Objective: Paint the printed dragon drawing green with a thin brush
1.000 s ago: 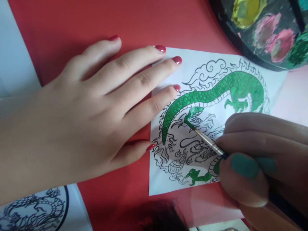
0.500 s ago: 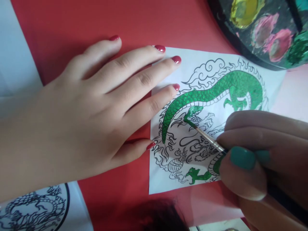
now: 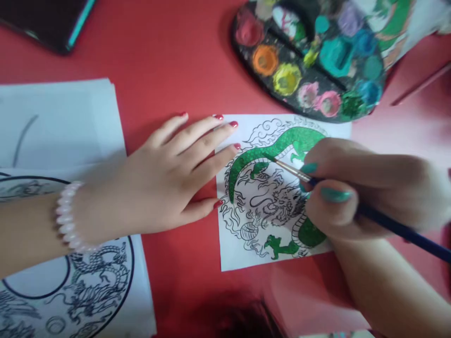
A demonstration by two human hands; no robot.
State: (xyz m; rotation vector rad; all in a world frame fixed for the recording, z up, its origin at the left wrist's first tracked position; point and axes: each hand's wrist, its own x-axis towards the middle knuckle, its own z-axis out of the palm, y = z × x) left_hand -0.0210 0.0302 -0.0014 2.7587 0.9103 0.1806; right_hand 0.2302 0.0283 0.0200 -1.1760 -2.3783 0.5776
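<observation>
My left hand [image 3: 169, 180] lies flat with its fingers spread, red on the nails and a pale beaded bracelet [image 3: 68, 220] at the wrist. Its fingertips press the left edge of a white sheet with a dragon drawing [image 3: 232, 256]. A paintbrush [image 3: 299, 173] with a dark blue handle is pinched between the teal-nailed fingers of my right hand [image 3: 338, 192]. The green bristles touch or hover just over the dragon's body, which is painted green along its back. The dragon's head and the flames are bare line work. My right hand hides the sheet's right part.
A black paint palette [image 3: 303, 101] overlaps the sheet's top right corner. Printed dragon sheets [image 3: 141, 281] lie under my left forearm. A dark flat device [image 3: 45, 23] is at the upper left, another painted paper [image 3: 405, 33] at the upper right. Dark hair [image 3: 246, 319] shows below.
The view has pulled back, showing more of the palette and table. The brush tip has moved from the dragon's small leg up onto its body. More green covers that leg. My left hand stays flat.
</observation>
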